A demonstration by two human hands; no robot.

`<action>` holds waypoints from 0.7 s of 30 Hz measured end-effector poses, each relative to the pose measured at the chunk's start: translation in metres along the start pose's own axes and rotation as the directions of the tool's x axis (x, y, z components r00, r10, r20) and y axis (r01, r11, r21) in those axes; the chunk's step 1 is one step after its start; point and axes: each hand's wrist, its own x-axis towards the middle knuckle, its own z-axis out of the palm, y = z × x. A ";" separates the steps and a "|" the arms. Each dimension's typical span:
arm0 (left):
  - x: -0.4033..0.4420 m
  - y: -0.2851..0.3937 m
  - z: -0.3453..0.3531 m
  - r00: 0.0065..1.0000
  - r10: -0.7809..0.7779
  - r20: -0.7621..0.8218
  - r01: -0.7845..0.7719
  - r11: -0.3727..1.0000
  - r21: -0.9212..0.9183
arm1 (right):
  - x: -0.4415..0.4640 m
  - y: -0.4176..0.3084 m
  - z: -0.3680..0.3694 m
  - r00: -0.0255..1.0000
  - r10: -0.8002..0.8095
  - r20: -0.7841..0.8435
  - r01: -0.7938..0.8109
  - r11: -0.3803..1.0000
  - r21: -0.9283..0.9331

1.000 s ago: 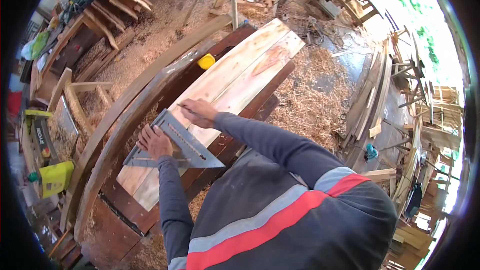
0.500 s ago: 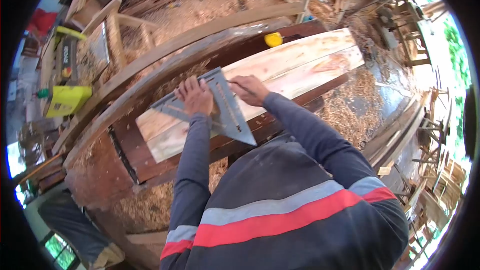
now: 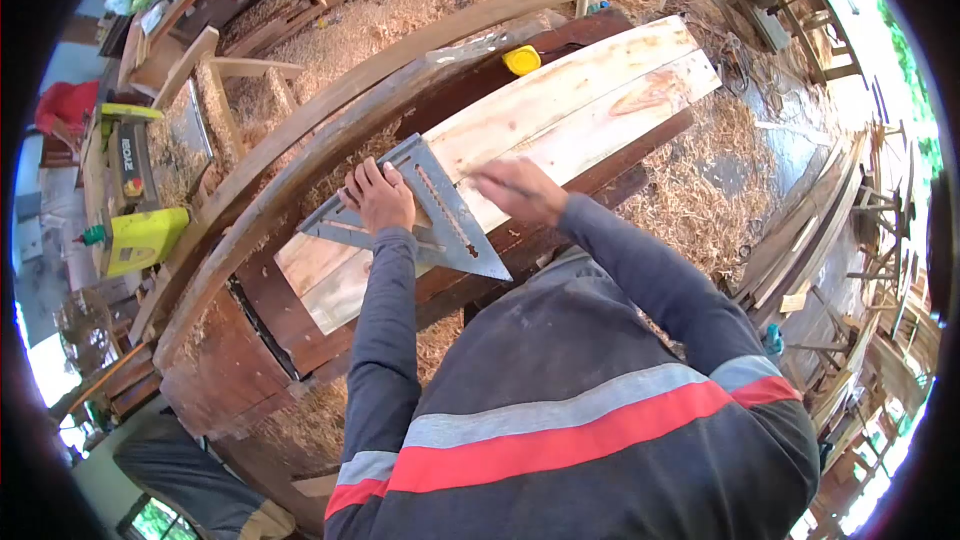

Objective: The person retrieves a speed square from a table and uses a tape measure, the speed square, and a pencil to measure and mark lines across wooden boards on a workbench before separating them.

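Note:
A grey metal speed square (image 3: 456, 212) lies across a pale wooden board (image 3: 590, 105), its pointed corner reaching past the board's near edge. My left hand (image 3: 384, 200) is closed over the square's raised fence, pressing it to the wood. Just right of the square's slotted edge, my right hand (image 3: 525, 192) is in a pinch around a thin pencil, whose tip points toward that edge; the fingers partly hide it. The board consists of two long strips side by side, with a seam running along it.
Beneath the board is a dark brown wooden bench (image 3: 225, 365). A yellow tape measure (image 3: 521, 61) sits beyond the board's far edge. Curved timber (image 3: 370, 65) runs along the far side. At left are yellow-green power tools (image 3: 145, 240); wood shavings (image 3: 705, 180) cover the floor.
My right hand has shifted slightly right and toward me, away from the square's edge. My left hand still holds the square in place. The whole view has tilted a little.

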 end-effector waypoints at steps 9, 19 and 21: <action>0.001 -0.002 0.002 1.000 -0.013 -0.010 0.013 1.000 -0.009 | 0.117 0.061 0.054 1.000 0.001 0.013 0.001 0.990 -0.138; 0.003 -0.002 0.000 1.000 -0.025 -0.007 0.025 1.000 -0.012 | 0.052 0.043 0.041 0.996 -0.062 0.071 0.071 0.988 -0.138; 0.003 -0.003 0.001 0.999 -0.025 -0.022 0.024 0.999 -0.027 | 0.019 0.029 0.032 0.980 0.051 0.191 -0.033 0.995 -0.096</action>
